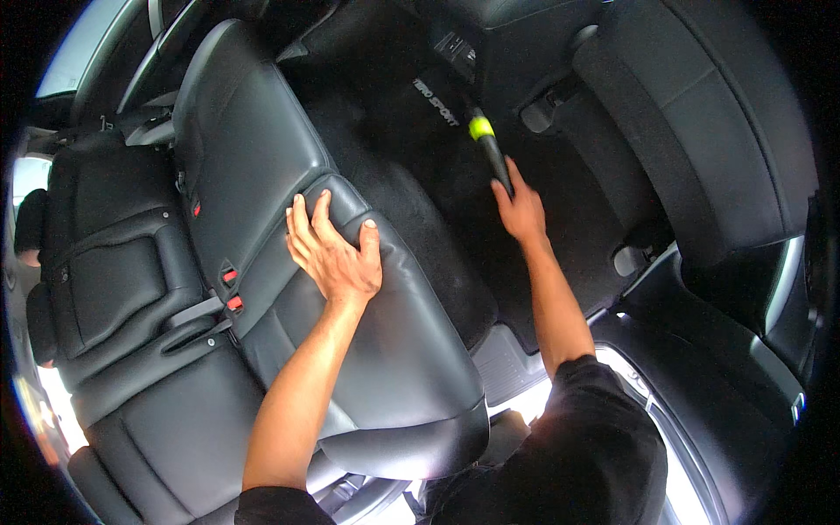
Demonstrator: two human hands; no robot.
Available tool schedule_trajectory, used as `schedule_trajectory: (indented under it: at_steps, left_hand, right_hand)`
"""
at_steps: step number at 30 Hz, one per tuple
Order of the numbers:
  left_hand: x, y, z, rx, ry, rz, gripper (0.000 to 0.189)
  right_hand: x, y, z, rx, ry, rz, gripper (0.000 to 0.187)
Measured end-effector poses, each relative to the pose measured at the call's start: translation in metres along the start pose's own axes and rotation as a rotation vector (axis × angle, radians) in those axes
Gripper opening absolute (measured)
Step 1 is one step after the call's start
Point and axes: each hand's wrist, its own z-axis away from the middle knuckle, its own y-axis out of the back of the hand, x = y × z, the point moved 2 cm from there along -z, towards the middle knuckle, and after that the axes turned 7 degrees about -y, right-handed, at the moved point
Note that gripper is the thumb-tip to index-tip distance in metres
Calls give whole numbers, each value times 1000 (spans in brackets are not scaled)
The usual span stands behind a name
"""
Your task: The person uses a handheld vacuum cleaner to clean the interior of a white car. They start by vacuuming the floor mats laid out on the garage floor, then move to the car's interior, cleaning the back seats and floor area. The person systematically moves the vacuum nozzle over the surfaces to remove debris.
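Observation:
My right hand [523, 207] grips the black handle of a handheld tool [491, 152] with a bright yellow-green collar. The tool slants over the dark carpeted floor mat [426, 131], which bears pale lettering. Its far end fades into the dark, so I cannot tell what kind of head it has. On the black leather cushion of the rear bench seat [407, 341], my left hand [338, 259] lies with fingers spread and nothing held. The fingertips touch near the seam at the middle of the cushion.
Red seat-belt buckles [234, 302] stick out where cushion meets backrest. The front seats' black backs [676, 111] rise at the right, with seat-rail end covers [629, 260] near the floor. A grey sill plate [508, 367] lies by the open doorway. Rear seatbacks [125, 262] stand at left.

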Motion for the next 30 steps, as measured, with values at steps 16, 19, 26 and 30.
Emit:
schedule_trajectory:
  at_steps: [16, 19, 26, 30]
  left_hand:
    - [-1, -4, 1, 25, -12, 12, 68]
    - [-1, -5, 2, 17, -8, 6, 67]
    - [-5, -4, 1, 7, -22, 31, 71]
    - [-5, -7, 1, 6, -34, 38, 72]
  right_hand:
    - [94, 29, 118, -16, -662, -814, 44]
    - [97, 27, 153, -288, -623, -588, 45]
    - [120, 83, 66, 153, -698, -990, 43]
    - [145, 102, -24, 170, -614, -850, 45]
